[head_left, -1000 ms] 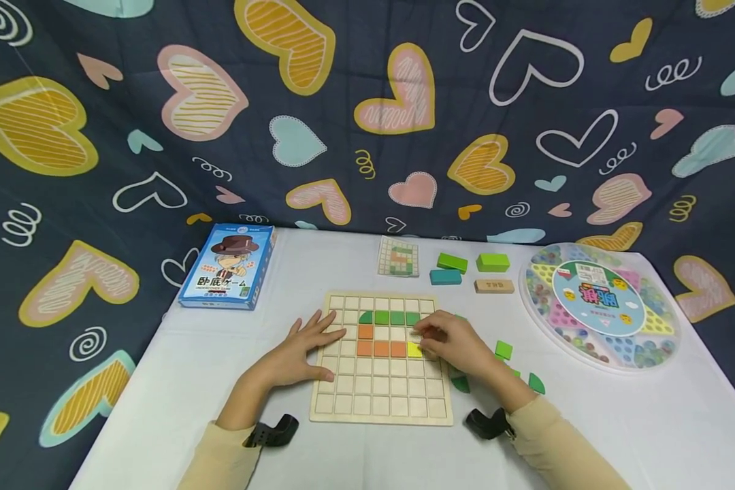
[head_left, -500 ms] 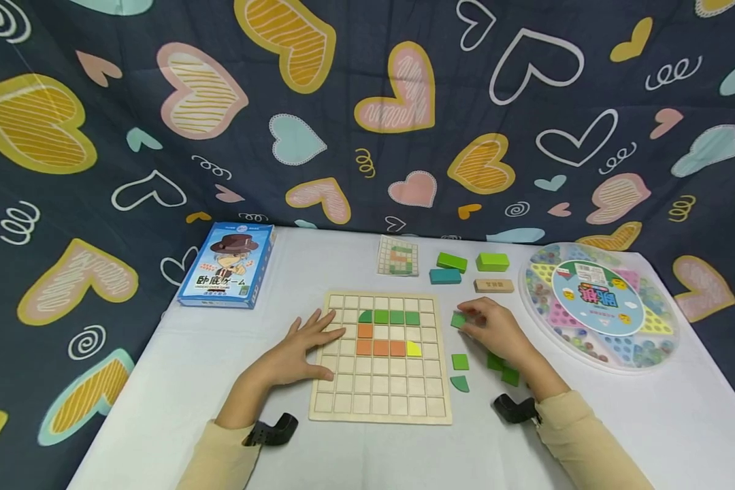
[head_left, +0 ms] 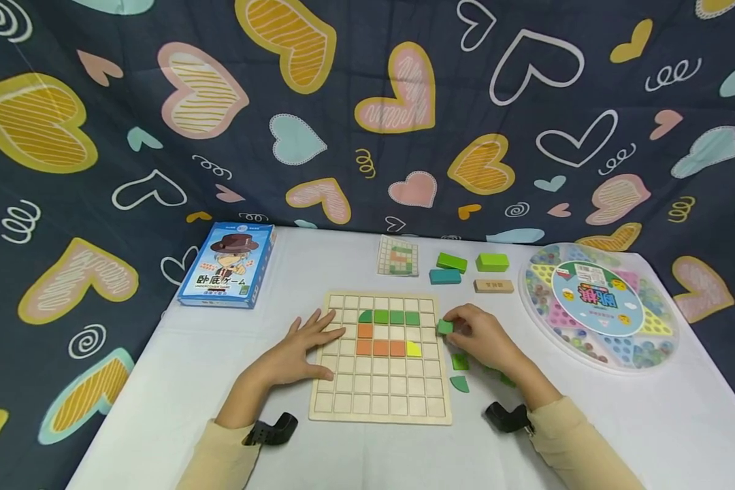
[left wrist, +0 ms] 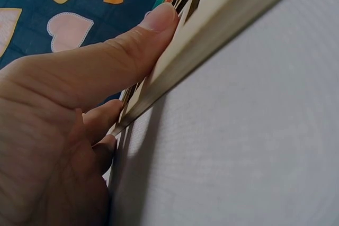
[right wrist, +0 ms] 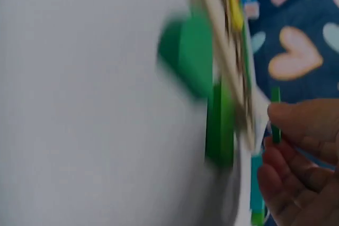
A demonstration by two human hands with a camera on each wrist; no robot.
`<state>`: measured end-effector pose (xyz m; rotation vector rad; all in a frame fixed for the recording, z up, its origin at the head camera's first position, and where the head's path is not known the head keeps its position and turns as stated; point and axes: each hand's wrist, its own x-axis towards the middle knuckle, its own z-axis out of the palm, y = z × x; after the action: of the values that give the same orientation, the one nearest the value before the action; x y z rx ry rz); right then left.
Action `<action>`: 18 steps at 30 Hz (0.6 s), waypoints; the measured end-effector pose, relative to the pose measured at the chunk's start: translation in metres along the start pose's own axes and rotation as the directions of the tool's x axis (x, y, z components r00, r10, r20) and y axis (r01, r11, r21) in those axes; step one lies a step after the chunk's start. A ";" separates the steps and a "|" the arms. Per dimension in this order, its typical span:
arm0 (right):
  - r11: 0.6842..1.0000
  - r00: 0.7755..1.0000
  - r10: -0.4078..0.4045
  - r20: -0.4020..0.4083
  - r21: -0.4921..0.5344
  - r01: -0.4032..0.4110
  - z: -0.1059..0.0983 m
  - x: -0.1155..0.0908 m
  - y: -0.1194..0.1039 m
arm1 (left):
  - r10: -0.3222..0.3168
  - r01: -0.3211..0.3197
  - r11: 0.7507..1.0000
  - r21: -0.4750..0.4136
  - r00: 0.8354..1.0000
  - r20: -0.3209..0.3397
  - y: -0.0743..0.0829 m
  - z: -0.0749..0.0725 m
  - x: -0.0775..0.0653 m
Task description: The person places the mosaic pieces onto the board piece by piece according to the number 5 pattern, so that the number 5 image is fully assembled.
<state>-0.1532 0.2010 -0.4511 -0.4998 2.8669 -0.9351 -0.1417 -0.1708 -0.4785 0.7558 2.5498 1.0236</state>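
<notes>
My left hand (head_left: 290, 357), fingers spread, rests on the left edge of a wooden grid board (head_left: 380, 406); in the left wrist view its thumb (left wrist: 161, 19) presses the rim. Beside the board's right edge, my right hand (head_left: 484, 337) pinches a small green square tile (head_left: 445, 327) between thumb and fingers. The right wrist view shows this tile edge-on. Set into the grid are a row of green tiles (head_left: 397, 318), several orange tiles (head_left: 381, 348) in an L and one yellow tile (head_left: 414, 349) with a rounded corner.
Loose right of the board lie a green square tile (head_left: 460, 362) and a green quarter-round tile (head_left: 459, 384); more green sits under my right wrist. Behind are a pattern card (head_left: 398, 256), several blocks (head_left: 446, 277), a round marble game (head_left: 597, 299) and a blue box (head_left: 229, 265).
My right hand has left the board near the yellow tile, picked up a green square tile at the right and brought it back toward the board's edge. The left hand has stayed still.
</notes>
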 end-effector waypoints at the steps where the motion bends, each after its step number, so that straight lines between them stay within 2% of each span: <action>1: 1.000 1.000 -0.019 0.012 0.017 0.019 0.002 -0.002 -0.005 | 0.000 0.000 1.000 0.001 1.000 0.000 0.000 0.000 0.000; 5: 0.994 0.993 -0.090 0.078 0.074 0.084 0.012 -0.005 -0.021 | 0.002 -0.002 1.000 0.003 1.000 -0.003 -0.001 0.001 0.001; 10: 0.985 0.978 -0.159 0.139 0.094 0.147 0.024 -0.007 -0.031 | 0.004 -0.004 1.000 0.003 1.000 -0.003 0.000 0.001 0.001; 18: 0.982 0.974 -0.181 0.139 0.083 0.171 0.029 -0.011 -0.034 | 0.003 -0.003 1.000 0.005 1.000 -0.005 -0.002 0.001 0.001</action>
<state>-0.1285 0.1624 -0.4551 -0.7920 2.6827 -0.9767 -0.1427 -0.1708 -0.4808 0.7599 2.5573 1.0216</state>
